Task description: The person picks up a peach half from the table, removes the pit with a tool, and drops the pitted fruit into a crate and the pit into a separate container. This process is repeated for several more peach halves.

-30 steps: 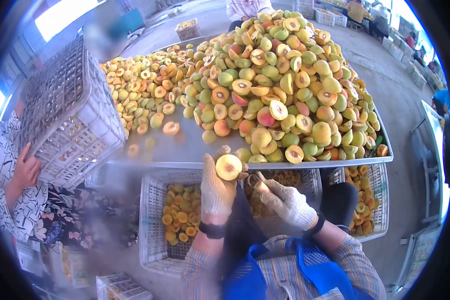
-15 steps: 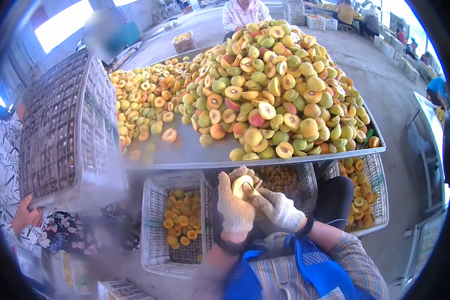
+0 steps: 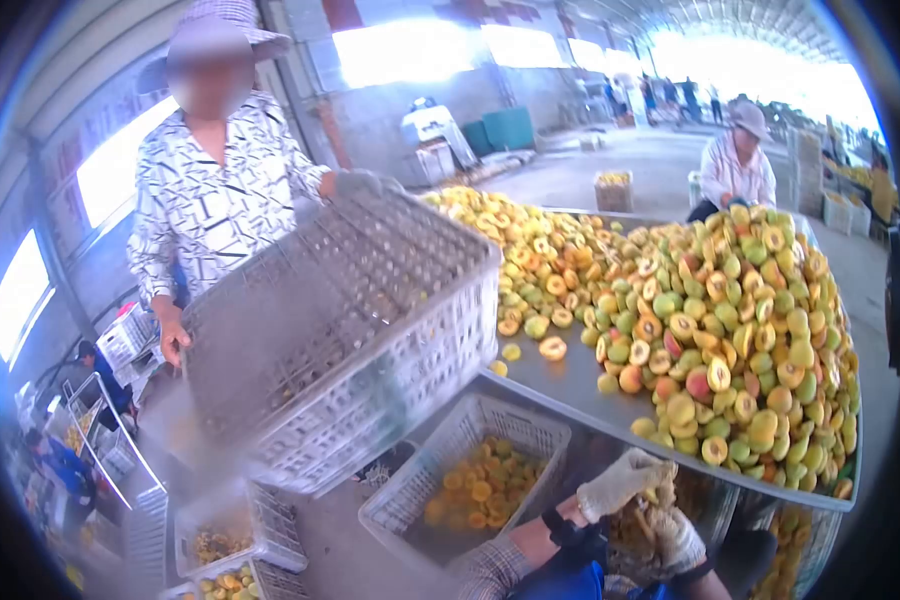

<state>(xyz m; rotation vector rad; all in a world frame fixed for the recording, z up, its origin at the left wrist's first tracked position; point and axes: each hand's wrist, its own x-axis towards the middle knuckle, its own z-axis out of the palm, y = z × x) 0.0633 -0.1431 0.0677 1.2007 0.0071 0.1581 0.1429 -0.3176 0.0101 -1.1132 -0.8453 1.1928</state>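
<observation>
Both my hands wear whitish knitted gloves, stained brown at the fingers, below the metal table's front edge. My left hand [image 3: 622,486] has curled fingers beside my right hand [image 3: 673,532], close under it. Whatever lies between the fingers is too small and blurred to name. Halved yellow-orange fruits [image 3: 740,340] with brown centres are heaped on the metal table [image 3: 610,405] above my hands. A crate of halved fruits [image 3: 560,440] stands on the floor to the left of my hands.
A co-worker in a patterned shirt [image 3: 220,190] holds a large, tilted plastic crate [image 3: 390,390] at the table's left end. Another person in a light top [image 3: 735,172] sits behind the table. More fruit crates [image 3: 275,530] stand at the lower left.
The view has swung left and up, bringing the co-worker into sight. The co-worker's crate now shows tilted over with its base upward. My hands have lowered, and the fruit half seen in them is no longer visible.
</observation>
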